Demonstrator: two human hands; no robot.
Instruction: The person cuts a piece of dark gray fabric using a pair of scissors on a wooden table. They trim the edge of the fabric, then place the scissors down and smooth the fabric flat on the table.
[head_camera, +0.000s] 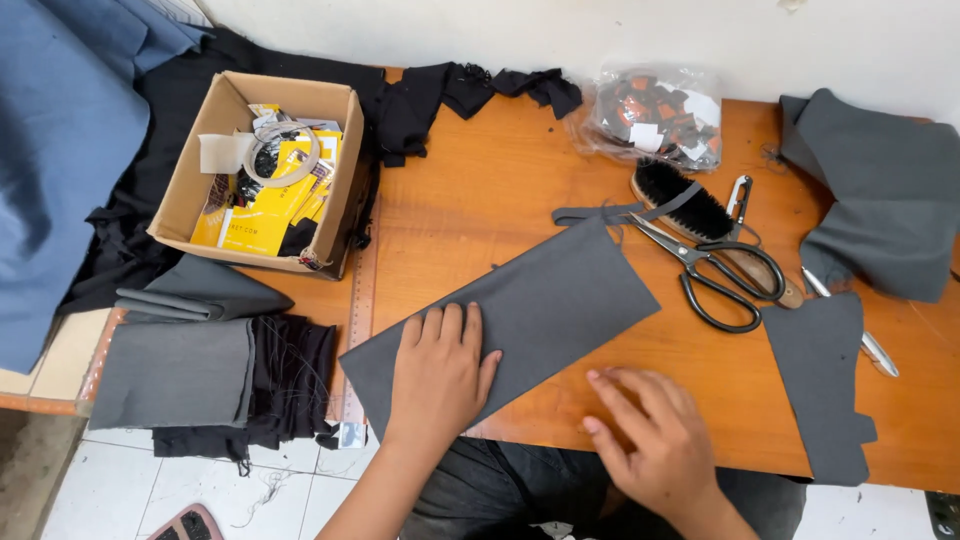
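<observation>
Two bare hands work at an orange table. To the left, the left hand lies open and flat on a grey fabric panel, pinning its near-left end. The cloth looks light, soft and limp, best lifted by an edge. The right hand, fingers loosely spread, rests just beside the panel's near edge, holding nothing.
</observation>
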